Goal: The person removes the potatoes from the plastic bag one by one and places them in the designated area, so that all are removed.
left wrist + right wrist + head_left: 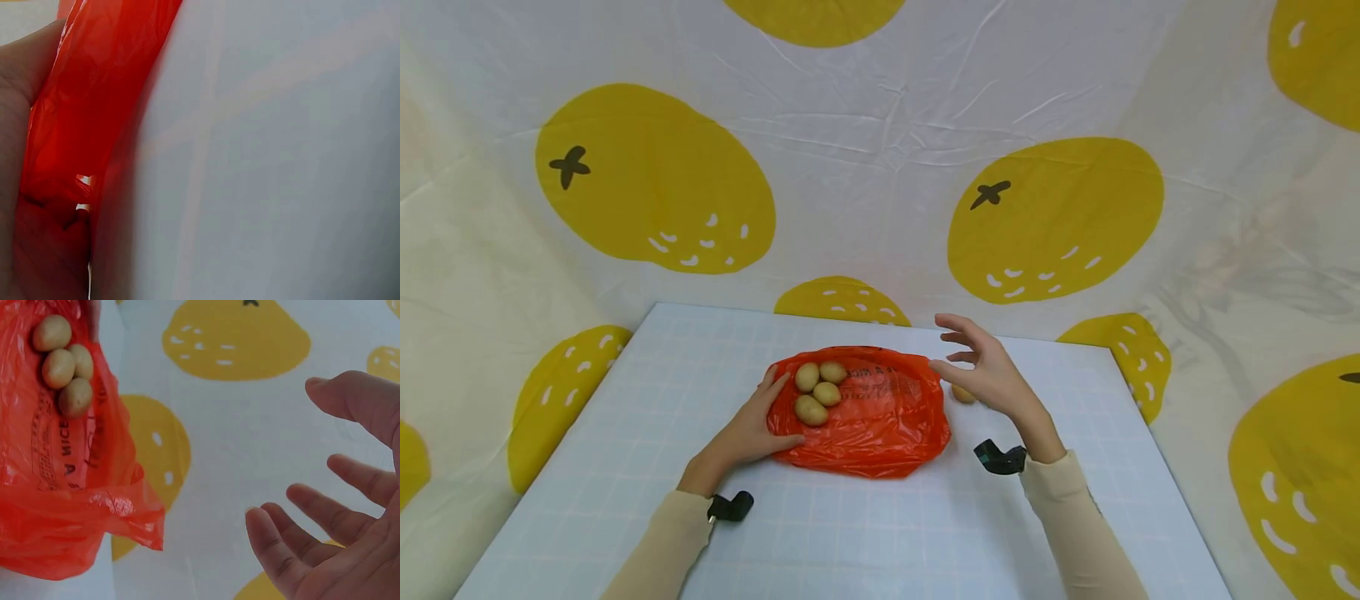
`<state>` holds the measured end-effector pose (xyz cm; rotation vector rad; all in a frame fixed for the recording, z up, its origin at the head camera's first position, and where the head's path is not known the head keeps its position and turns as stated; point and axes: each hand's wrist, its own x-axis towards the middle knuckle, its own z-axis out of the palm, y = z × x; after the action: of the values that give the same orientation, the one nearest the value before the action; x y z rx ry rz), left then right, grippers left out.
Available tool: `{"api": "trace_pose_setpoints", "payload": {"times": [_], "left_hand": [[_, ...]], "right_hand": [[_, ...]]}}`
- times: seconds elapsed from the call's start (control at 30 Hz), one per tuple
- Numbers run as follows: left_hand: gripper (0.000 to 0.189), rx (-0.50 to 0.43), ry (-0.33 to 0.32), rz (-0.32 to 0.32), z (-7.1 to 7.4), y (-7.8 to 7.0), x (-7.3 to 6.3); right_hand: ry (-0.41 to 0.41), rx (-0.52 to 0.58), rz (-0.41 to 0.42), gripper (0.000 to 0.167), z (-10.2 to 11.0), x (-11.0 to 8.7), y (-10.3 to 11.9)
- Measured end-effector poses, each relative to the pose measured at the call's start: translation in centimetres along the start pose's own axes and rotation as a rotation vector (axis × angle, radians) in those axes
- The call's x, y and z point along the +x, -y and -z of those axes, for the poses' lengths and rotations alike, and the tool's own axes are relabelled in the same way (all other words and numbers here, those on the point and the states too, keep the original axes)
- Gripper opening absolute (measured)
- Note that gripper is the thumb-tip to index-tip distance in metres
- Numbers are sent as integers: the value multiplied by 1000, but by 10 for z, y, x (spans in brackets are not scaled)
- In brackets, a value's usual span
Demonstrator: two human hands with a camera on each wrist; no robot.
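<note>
An opened red plastic bag [887,425] with dark printing lies on the table. Several small tan potatoes [811,410] sit together inside it at the left end. My left hand [752,425] holds that left end, thumb at the near edge and fingers along the far side; the left wrist view shows red film against the palm. Off the bag's right side, my right hand [985,367] is raised with fingers spread and loosely bent, nothing between them. Partly hidden below it, another tan, rounded thing [964,394], probably a potato, lies on the table.
The table [820,542] has a pale blue checked cover. Behind and beside it hangs a white cloth [865,208] printed with big yellow fruits. A small dark camera [730,506] sits at the left wrist, another camera [1000,457] at the right.
</note>
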<state>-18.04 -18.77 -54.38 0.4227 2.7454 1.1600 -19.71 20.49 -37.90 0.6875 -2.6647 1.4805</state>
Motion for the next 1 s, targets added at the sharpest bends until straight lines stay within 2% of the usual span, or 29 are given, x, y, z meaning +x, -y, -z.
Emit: {"api": "trace_pose_setpoints", "payload": {"times": [0.23, 0.5, 0.73, 1.0], "left_hand": [[117, 6, 7, 3, 2, -2, -1], [116, -7, 10, 6, 2, -1, -1], [116, -2, 3, -12, 1, 1, 1], [117, -2, 3, -20, 0, 2, 1]], "right_hand": [[51, 21, 37, 66, -22, 6, 4], [145, 66, -5, 66, -52, 9, 0], [189, 2, -8, 66, -72, 15, -6], [213, -32, -12, 64, -83, 22, -8]]}}
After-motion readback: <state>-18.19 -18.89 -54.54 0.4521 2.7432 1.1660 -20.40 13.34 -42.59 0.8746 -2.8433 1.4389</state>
